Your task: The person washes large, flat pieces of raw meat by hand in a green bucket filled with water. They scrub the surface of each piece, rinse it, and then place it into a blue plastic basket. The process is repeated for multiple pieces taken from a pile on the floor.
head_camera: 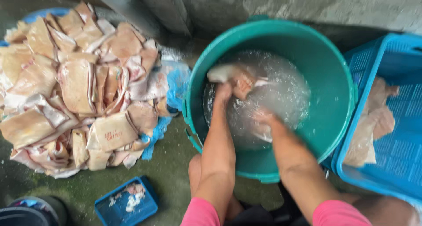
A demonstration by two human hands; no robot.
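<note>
- Inside the teal bucket [334, 76], our left hand [223, 93] is clamped on a meat slab [235, 76] at the waterline.
- Our right hand [263, 118] is submerged; grip unclear.
- We judge the slab soft, slippery; hold its thick edge.

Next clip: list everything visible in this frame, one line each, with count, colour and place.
Bucket: one, teal, centre, holding foamy water.
Meat piece: one, pale pink, at the water surface, in the left hand.
Pile of meat slabs: many, pale pink and white, left, on a blue sheet.
Crate: one, blue, right edge, holding a few pale meat pieces.
Small tray: one, blue, bottom left, with scraps.
Floor: wet, grey-green concrete.
Wall: grey, top.
Dark round object: one, bottom left corner, kind unclear.
Left hand: grips the meat piece.
Right hand: blurred, in the water; grip unclear.
Sleeves: two, pink, bottom.
</note>
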